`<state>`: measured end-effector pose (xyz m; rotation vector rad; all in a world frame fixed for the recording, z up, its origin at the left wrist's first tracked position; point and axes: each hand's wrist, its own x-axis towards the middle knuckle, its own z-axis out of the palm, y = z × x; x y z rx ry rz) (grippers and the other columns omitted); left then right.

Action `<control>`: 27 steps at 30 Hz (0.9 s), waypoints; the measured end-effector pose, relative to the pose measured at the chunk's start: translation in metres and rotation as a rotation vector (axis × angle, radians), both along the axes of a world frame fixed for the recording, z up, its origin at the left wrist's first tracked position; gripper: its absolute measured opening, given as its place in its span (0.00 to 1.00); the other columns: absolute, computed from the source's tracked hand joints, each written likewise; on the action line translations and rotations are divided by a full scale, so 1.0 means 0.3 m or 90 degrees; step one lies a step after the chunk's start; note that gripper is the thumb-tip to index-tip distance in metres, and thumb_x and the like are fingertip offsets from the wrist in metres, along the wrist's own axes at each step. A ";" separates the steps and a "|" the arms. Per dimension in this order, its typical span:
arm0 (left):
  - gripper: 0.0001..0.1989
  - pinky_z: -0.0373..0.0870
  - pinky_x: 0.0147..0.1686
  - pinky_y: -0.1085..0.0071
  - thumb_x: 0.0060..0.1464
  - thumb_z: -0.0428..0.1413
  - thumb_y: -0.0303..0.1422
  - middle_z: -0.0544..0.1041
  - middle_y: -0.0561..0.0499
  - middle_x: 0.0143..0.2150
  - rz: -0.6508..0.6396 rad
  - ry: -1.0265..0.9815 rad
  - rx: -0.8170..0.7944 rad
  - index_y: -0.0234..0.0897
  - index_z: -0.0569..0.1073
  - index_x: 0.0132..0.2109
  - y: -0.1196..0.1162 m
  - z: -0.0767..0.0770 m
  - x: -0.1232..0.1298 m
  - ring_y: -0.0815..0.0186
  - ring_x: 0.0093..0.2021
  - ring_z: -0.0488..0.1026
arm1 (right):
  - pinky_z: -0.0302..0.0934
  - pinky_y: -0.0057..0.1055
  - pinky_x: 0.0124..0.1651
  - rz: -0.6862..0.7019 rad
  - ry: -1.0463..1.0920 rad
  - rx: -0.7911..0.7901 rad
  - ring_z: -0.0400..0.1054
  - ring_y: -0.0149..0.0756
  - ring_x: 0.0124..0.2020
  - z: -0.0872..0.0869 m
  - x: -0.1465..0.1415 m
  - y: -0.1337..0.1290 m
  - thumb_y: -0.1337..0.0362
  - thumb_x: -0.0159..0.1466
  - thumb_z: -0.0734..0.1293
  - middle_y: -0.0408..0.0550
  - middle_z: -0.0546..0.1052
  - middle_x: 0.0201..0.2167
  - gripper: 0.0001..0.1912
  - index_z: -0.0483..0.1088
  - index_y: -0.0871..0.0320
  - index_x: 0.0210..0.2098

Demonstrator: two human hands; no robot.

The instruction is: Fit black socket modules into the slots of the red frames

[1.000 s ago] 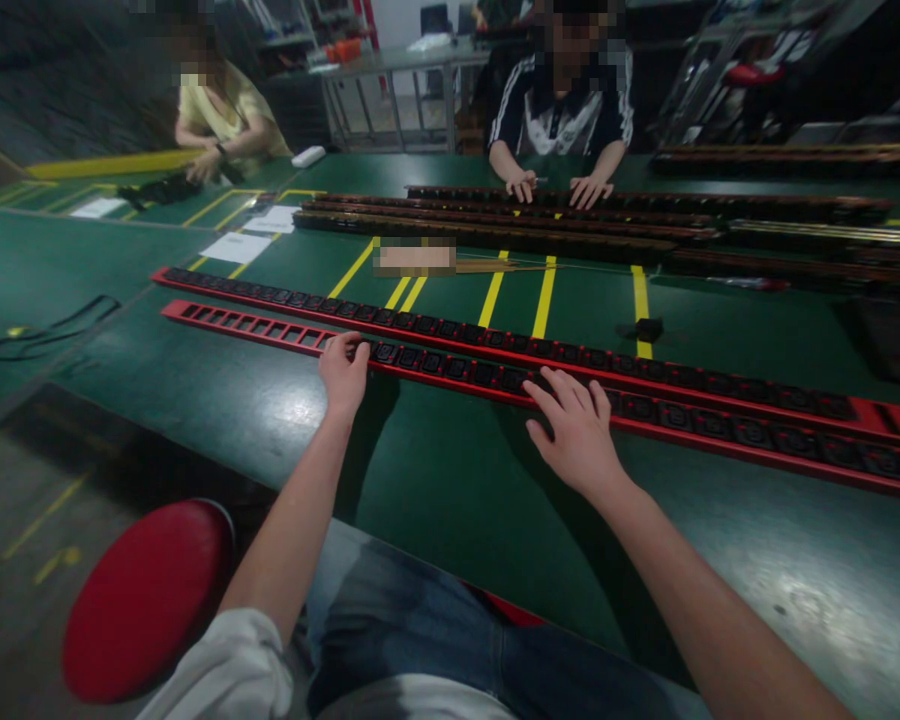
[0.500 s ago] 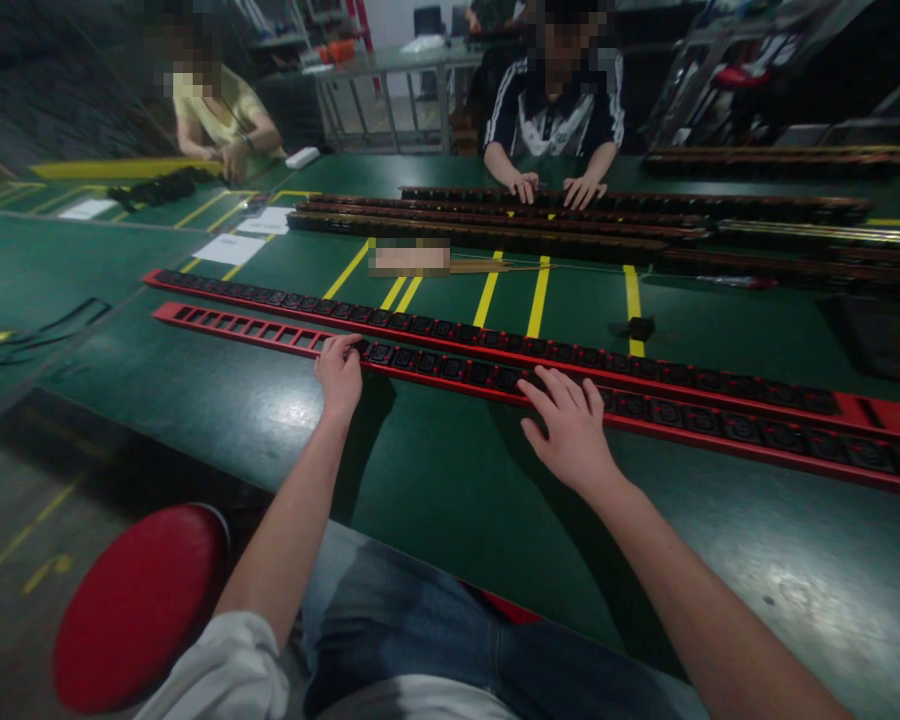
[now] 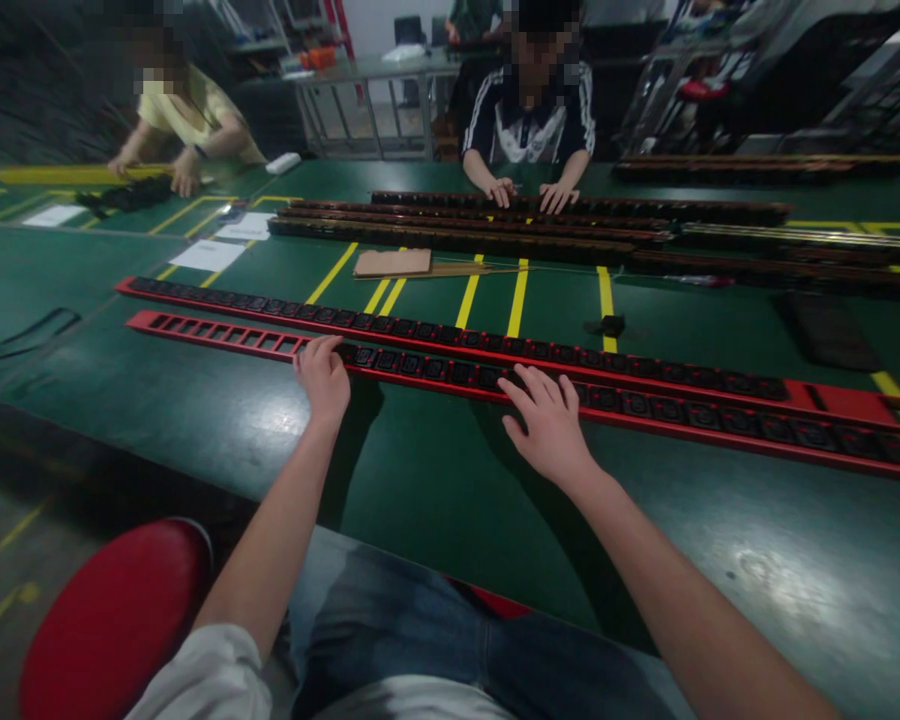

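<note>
Two long red power strip housings lie side by side on the green table. The nearer strip [image 3: 450, 388] has a row of black outlet sockets along its middle and right, and bare rectangular cutouts toward its left end. My left hand [image 3: 324, 380] is on it where cutouts meet sockets, fingers bent and pressed together; whatever is under the fingertips is hidden. My right hand [image 3: 549, 425] rests farther right with fingers spread, fingertips on the sockets and nothing grasped. The farther strip [image 3: 330, 316] is lined with black sockets along most of its length.
Beyond lie a cardboard piece [image 3: 394, 262], white papers [image 3: 208, 255], a small black part [image 3: 609, 325] and dark strips [image 3: 450, 228]. Two co-workers sit across the table, one with hands [image 3: 529, 193] on a strip. A red stool [image 3: 120, 625] stands at lower left.
The view has shifted slightly, so the strips appear farther left. Both my hands stay at about the same places on the nearer strip. The left co-worker's hands have moved apart.
</note>
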<state>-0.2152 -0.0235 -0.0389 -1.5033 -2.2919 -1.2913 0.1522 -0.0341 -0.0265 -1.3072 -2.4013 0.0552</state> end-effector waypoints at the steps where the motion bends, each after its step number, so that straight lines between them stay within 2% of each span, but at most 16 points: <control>1: 0.18 0.57 0.66 0.53 0.58 0.47 0.25 0.77 0.45 0.53 -0.018 0.012 0.007 0.39 0.78 0.48 -0.001 0.001 0.003 0.57 0.58 0.71 | 0.41 0.58 0.71 0.001 -0.001 -0.002 0.53 0.49 0.70 0.001 0.000 -0.001 0.63 0.67 0.62 0.52 0.61 0.70 0.26 0.65 0.53 0.65; 6: 0.17 0.63 0.64 0.57 0.62 0.47 0.30 0.77 0.43 0.55 -0.153 0.063 0.011 0.37 0.77 0.51 0.002 0.002 0.023 0.59 0.58 0.71 | 0.40 0.58 0.72 0.004 -0.005 -0.008 0.52 0.49 0.71 0.005 0.000 -0.003 0.63 0.68 0.62 0.52 0.61 0.70 0.26 0.65 0.54 0.65; 10: 0.16 0.60 0.67 0.54 0.62 0.47 0.31 0.78 0.45 0.55 -0.213 0.089 -0.042 0.39 0.78 0.48 0.008 -0.004 0.028 0.58 0.59 0.72 | 0.40 0.59 0.71 0.005 0.003 -0.011 0.52 0.49 0.71 0.006 0.000 -0.005 0.63 0.68 0.62 0.52 0.61 0.70 0.27 0.65 0.53 0.65; 15: 0.16 0.57 0.67 0.49 0.61 0.48 0.29 0.79 0.47 0.52 -0.224 0.128 -0.064 0.41 0.79 0.47 0.008 0.000 0.024 0.58 0.57 0.73 | 0.39 0.58 0.72 0.002 -0.005 -0.022 0.51 0.49 0.71 0.012 -0.001 -0.009 0.63 0.68 0.62 0.52 0.60 0.70 0.27 0.64 0.53 0.66; 20: 0.16 0.49 0.70 0.46 0.62 0.48 0.28 0.79 0.48 0.52 -0.221 0.154 -0.076 0.44 0.79 0.48 0.000 0.009 0.036 0.59 0.57 0.72 | 0.39 0.58 0.72 -0.010 -0.014 -0.031 0.51 0.49 0.71 0.018 -0.007 -0.012 0.63 0.67 0.63 0.51 0.60 0.70 0.27 0.64 0.53 0.66; 27: 0.19 0.48 0.72 0.48 0.62 0.45 0.28 0.78 0.47 0.55 -0.223 0.148 -0.078 0.43 0.77 0.51 -0.007 -0.003 0.047 0.59 0.60 0.70 | 0.39 0.60 0.72 0.000 -0.053 -0.046 0.51 0.49 0.72 0.051 0.006 -0.016 0.63 0.69 0.61 0.53 0.59 0.71 0.27 0.63 0.53 0.67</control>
